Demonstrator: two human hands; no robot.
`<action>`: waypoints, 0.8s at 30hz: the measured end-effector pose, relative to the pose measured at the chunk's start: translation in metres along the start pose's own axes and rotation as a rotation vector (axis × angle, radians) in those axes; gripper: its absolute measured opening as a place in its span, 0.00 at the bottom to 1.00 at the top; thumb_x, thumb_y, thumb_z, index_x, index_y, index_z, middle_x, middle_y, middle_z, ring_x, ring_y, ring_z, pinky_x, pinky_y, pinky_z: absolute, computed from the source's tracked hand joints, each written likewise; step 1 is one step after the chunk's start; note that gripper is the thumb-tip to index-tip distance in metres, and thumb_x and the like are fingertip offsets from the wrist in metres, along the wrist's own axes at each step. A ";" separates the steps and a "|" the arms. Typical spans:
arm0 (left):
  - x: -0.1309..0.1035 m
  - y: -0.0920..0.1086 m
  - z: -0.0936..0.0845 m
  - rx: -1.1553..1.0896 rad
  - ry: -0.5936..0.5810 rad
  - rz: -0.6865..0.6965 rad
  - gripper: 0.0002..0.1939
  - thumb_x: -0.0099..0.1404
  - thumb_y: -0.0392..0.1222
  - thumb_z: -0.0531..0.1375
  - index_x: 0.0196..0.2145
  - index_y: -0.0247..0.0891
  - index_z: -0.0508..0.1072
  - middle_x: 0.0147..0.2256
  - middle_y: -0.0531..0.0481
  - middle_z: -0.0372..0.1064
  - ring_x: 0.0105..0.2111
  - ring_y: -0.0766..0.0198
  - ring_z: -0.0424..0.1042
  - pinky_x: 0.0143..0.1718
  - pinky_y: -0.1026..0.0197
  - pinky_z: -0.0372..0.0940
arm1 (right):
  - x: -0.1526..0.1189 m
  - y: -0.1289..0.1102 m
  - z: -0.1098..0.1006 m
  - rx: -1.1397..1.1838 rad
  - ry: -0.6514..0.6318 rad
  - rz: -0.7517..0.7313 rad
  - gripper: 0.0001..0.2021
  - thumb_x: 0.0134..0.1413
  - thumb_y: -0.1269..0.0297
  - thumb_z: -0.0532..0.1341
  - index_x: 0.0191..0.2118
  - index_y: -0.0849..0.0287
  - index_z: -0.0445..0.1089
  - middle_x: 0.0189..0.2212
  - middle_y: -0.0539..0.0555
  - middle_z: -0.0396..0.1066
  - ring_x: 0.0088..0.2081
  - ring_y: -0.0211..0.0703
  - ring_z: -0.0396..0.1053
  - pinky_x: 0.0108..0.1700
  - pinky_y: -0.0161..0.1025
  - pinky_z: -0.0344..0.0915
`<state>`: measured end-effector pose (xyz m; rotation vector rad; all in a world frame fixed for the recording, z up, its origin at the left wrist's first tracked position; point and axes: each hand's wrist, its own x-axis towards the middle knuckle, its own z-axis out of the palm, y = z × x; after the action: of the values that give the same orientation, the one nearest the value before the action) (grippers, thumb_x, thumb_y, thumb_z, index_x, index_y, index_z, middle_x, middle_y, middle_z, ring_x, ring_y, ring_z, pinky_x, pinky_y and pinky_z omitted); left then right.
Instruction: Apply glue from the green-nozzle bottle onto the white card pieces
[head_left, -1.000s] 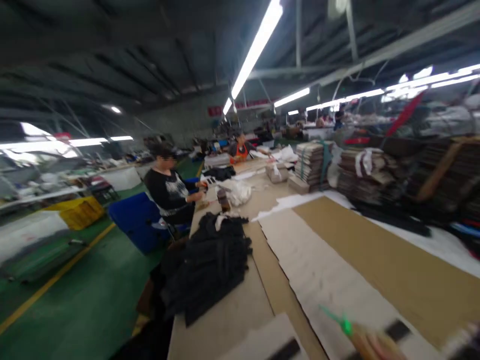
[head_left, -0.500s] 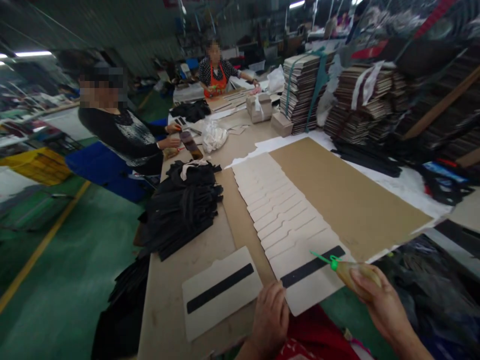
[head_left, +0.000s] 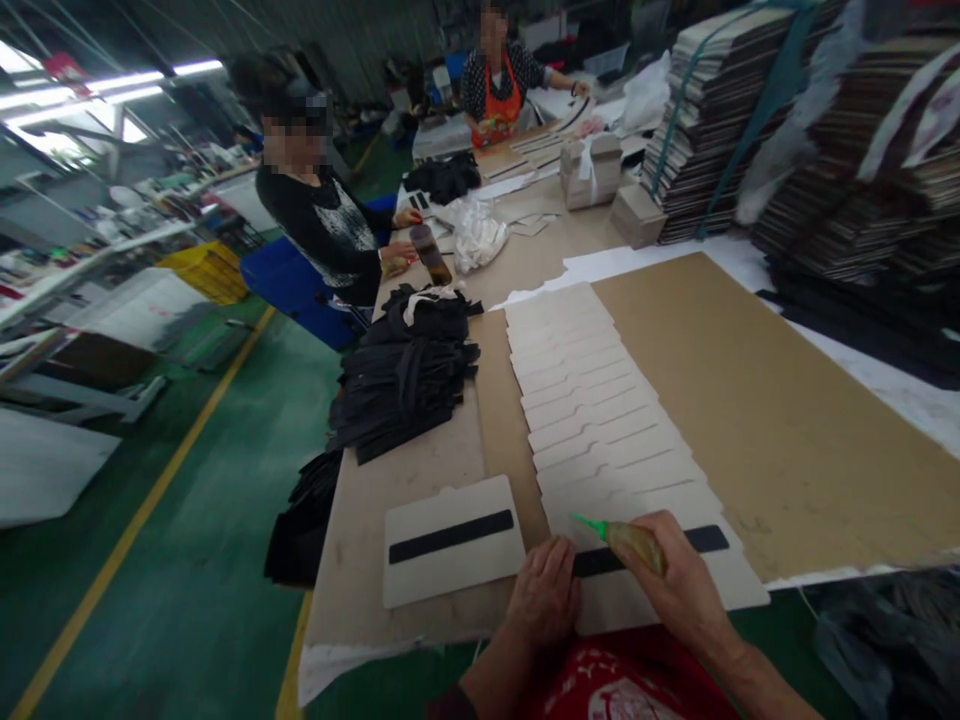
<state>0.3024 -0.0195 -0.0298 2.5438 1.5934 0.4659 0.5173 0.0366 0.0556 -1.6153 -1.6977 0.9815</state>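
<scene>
My right hand (head_left: 686,590) grips a small amber glue bottle (head_left: 634,541) with a green nozzle pointing left over the nearest white card (head_left: 697,590). That card carries a black strip (head_left: 705,540) and lies at the front of an overlapping row of white cards (head_left: 581,390). My left hand (head_left: 546,595) rests flat on the card's left end, fingers pressing down beside the strip. Left of it lies a separate white card with a black strip (head_left: 450,540).
A heap of black strips (head_left: 409,380) sits on the table's left side, with more hanging off the edge. A brown cardboard sheet (head_left: 757,400) covers the right. Tall stacks of board (head_left: 750,110) stand behind. Two people work at the far left side.
The view swung down from the ceiling and hall to the table. My right hand brought the glue bottle left and down over the nearest card; my left hand settled on it.
</scene>
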 end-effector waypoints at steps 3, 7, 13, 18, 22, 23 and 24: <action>-0.002 0.000 0.002 0.021 0.002 0.017 0.22 0.71 0.41 0.50 0.60 0.31 0.61 0.56 0.40 0.66 0.56 0.53 0.65 0.55 0.51 0.65 | 0.006 0.002 0.005 -0.063 -0.028 -0.094 0.14 0.58 0.51 0.58 0.40 0.58 0.67 0.36 0.52 0.66 0.38 0.37 0.66 0.42 0.34 0.66; -0.001 0.000 0.003 0.037 -0.002 0.026 0.22 0.70 0.41 0.51 0.59 0.31 0.62 0.56 0.41 0.66 0.56 0.54 0.64 0.57 0.51 0.64 | 0.009 0.004 0.011 -0.119 -0.067 -0.189 0.12 0.59 0.54 0.57 0.40 0.57 0.67 0.37 0.52 0.67 0.39 0.37 0.67 0.42 0.34 0.67; 0.000 0.000 0.000 0.032 -0.029 0.039 0.24 0.69 0.41 0.50 0.60 0.30 0.62 0.58 0.41 0.64 0.58 0.54 0.62 0.60 0.51 0.61 | 0.011 0.000 0.018 -0.195 -0.095 -0.271 0.10 0.61 0.56 0.56 0.39 0.57 0.66 0.35 0.52 0.67 0.37 0.37 0.67 0.40 0.34 0.67; -0.002 -0.001 0.000 0.020 -0.027 0.046 0.25 0.68 0.40 0.50 0.61 0.31 0.61 0.59 0.42 0.64 0.60 0.55 0.60 0.61 0.52 0.59 | 0.009 -0.005 0.016 -0.326 -0.082 -0.352 0.08 0.61 0.60 0.55 0.39 0.56 0.67 0.35 0.53 0.68 0.37 0.39 0.67 0.40 0.35 0.66; -0.002 -0.001 0.003 0.015 -0.010 0.042 0.24 0.68 0.40 0.51 0.60 0.31 0.63 0.58 0.43 0.65 0.59 0.55 0.61 0.62 0.51 0.58 | 0.008 -0.009 0.017 -0.396 -0.078 -0.369 0.06 0.61 0.61 0.55 0.40 0.55 0.66 0.36 0.53 0.68 0.38 0.39 0.67 0.40 0.35 0.66; -0.002 0.000 0.003 0.014 -0.008 0.041 0.24 0.68 0.40 0.51 0.60 0.31 0.63 0.58 0.43 0.65 0.59 0.55 0.61 0.62 0.51 0.58 | 0.008 -0.010 0.017 -0.403 -0.081 -0.374 0.06 0.61 0.61 0.55 0.40 0.55 0.66 0.36 0.52 0.68 0.38 0.39 0.67 0.39 0.35 0.66; -0.002 0.000 0.002 0.013 -0.009 0.041 0.24 0.68 0.40 0.51 0.60 0.31 0.63 0.58 0.43 0.65 0.58 0.55 0.61 0.62 0.52 0.58 | 0.008 -0.011 0.018 -0.412 -0.087 -0.376 0.06 0.62 0.61 0.54 0.40 0.55 0.66 0.36 0.52 0.67 0.38 0.39 0.67 0.39 0.35 0.66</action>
<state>0.3021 -0.0207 -0.0323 2.5885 1.5493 0.4489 0.4958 0.0423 0.0546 -1.4225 -2.2713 0.5462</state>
